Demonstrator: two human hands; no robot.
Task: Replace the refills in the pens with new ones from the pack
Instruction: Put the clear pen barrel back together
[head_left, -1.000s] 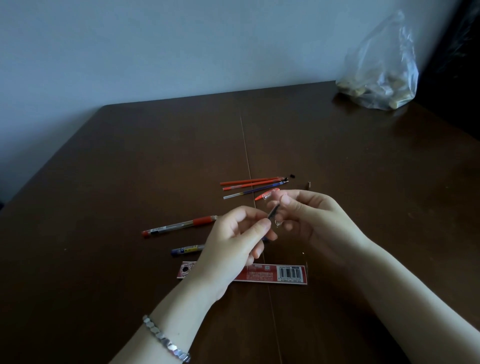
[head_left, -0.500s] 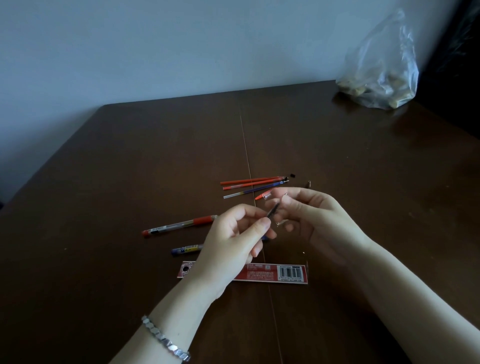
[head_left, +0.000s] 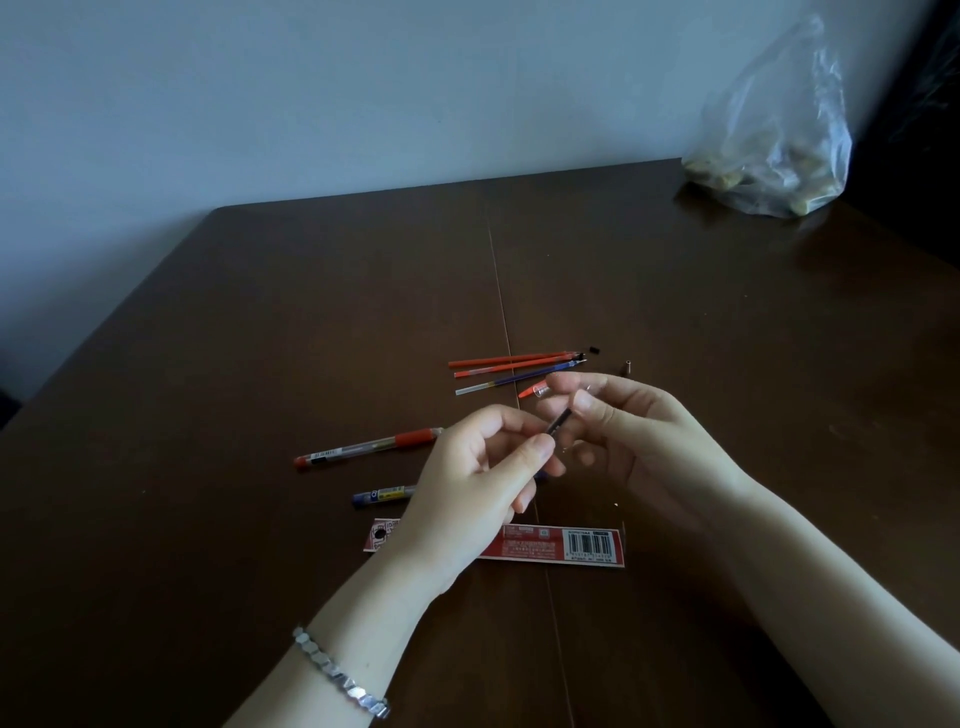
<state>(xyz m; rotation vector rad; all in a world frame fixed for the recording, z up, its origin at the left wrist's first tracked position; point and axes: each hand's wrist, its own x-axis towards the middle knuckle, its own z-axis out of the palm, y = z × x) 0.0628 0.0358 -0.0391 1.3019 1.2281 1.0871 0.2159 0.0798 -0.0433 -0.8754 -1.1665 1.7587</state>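
Note:
My left hand (head_left: 483, 467) pinches the lower part of a thin dark refill (head_left: 560, 422) between thumb and forefinger. It is held tilted above the table. My right hand (head_left: 639, 436) closes thumb and fingers over the refill's upper end and hides its tip. A red pen (head_left: 363, 447) lies left of my hands. A blue pen (head_left: 384, 493) is partly hidden under my left hand. The red refill pack (head_left: 561, 543) lies flat below my hands. Three loose refills (head_left: 519, 366), two red and one blue, lie beyond my fingers.
An orange and clear cap (head_left: 530, 391) lies just behind my right fingers. A tiny black cap (head_left: 594, 349) and a small brown one (head_left: 627, 368) sit near the refill tips. A clear plastic bag (head_left: 774, 156) stands at the brown table's (head_left: 260, 338) far right corner.
My right fingers have slid over the refill's upper end, which stuck out half a second ago. My left hand has barely moved.

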